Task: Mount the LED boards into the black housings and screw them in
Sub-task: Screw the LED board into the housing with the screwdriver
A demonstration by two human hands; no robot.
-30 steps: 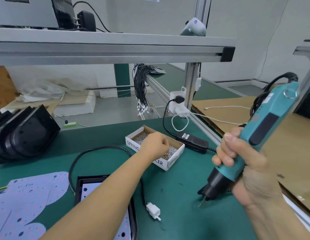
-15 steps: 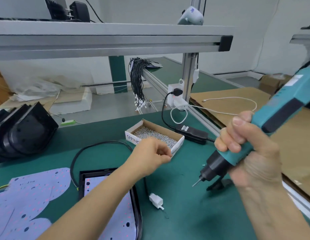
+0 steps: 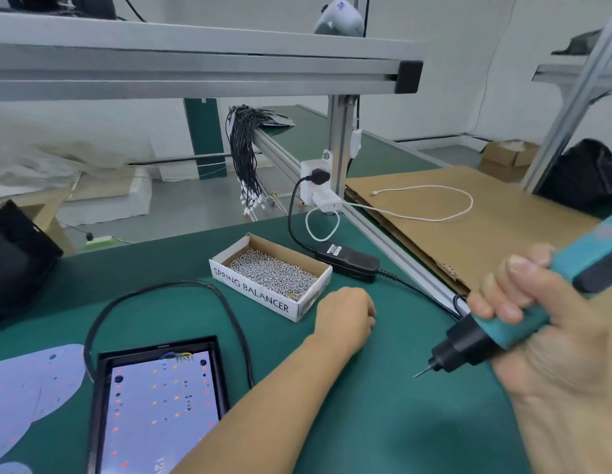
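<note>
At the lower left of the frame a black housing (image 3: 99,405) lies flat on the green counter (image 3: 383,422), an LED board (image 3: 160,408) seated inside it, with a black cable (image 3: 160,292) looping round its far side. At the lower right the right hand (image 3: 550,340) has its fingers (image 3: 496,295) wrapped round a teal electric screwdriver (image 3: 496,330), bit tilted down and leftward above the counter. Toward the centre the left hand (image 3: 347,318) rests knuckles-up on the counter with fingers curled; whether it holds anything cannot be told. Just beyond it sits a cardboard box of screws (image 3: 273,275) marked SPRING BALANCER. Behind that lies a black power adapter (image 3: 349,261), and at the upper right a cardboard sheet (image 3: 485,217).
</note>
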